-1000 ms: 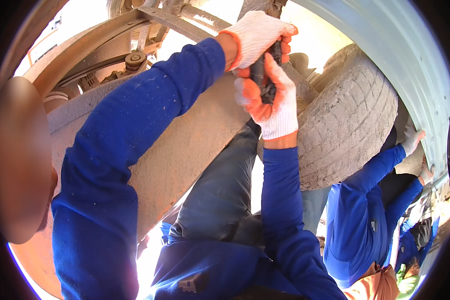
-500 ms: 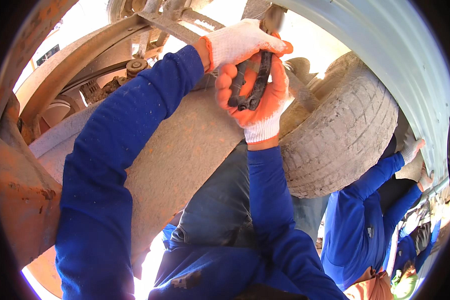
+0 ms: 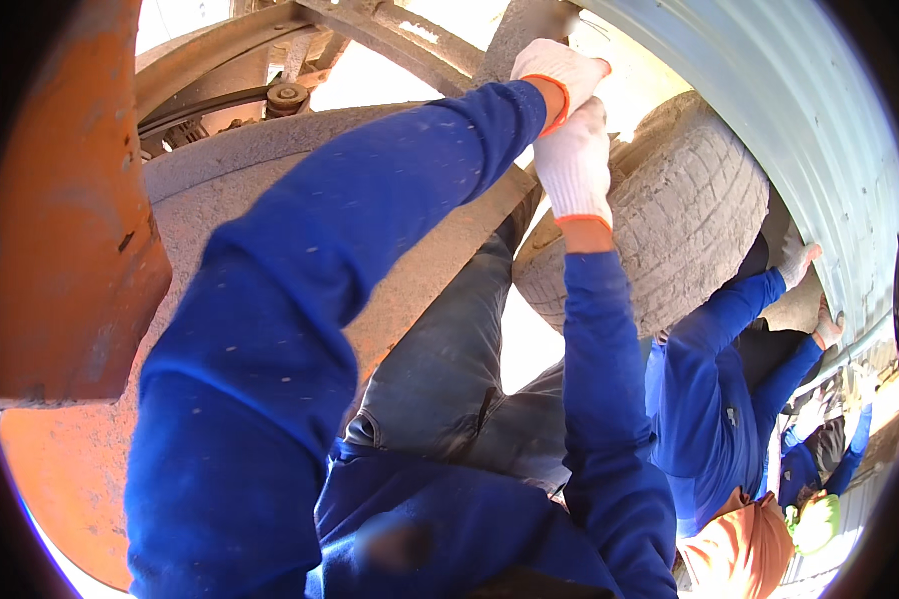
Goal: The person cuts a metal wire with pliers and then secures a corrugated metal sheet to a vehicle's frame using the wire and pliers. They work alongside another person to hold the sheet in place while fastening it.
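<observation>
From here, the left hand (image 3: 562,70) overlaps the right hand (image 3: 575,158) near the dirt-caked grey tire (image 3: 694,205). Fingers hidden: I cannot tell opening or grip.

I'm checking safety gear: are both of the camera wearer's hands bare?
No, the left hand and the right hand both wear white gloves.

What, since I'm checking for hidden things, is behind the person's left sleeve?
A dusty metal panel shows on both sides of the left sleeve; whatever lies directly behind the cloth is covered and cannot be seen.
</observation>
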The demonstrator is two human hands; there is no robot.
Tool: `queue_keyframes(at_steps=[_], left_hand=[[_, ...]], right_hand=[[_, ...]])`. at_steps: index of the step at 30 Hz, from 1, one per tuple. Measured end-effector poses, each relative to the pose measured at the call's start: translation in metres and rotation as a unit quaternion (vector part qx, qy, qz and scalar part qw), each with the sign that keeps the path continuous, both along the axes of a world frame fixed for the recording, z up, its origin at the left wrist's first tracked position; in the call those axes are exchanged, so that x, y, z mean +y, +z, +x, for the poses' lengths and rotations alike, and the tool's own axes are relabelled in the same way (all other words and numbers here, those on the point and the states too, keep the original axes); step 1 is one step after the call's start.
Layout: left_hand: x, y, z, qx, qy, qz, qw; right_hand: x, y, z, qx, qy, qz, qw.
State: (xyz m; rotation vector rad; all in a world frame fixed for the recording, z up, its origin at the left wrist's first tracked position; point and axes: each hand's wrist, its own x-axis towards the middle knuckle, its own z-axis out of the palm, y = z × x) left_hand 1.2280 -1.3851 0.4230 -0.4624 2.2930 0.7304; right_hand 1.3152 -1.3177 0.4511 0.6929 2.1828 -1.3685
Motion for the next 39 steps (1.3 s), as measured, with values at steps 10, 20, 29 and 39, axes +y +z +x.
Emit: queue_keyframes(at_steps=[10,20,29,39], left_hand=[[-0.012,0.027,-0.018,-0.089,0.043,0.119,0.988],[-0.034,0.047,-0.031,-0.18,0.073,0.191,0.962],[-0.044,0.062,-0.061,-0.306,0.03,0.206,0.929],[-0.061,0.041,-0.06,-0.38,0.091,0.369,0.843]], right_hand=[[-0.039,0.005,-0.004,-0.079,-0.041,0.047,0.995],[-0.002,0.004,0.027,-0.171,-0.332,-0.65,0.662],[-0.061,-0.005,0.015,-0.107,-0.372,-0.914,0.123],[-0.016,0.021,-0.004,-0.173,-0.394,-0.799,0.419]])
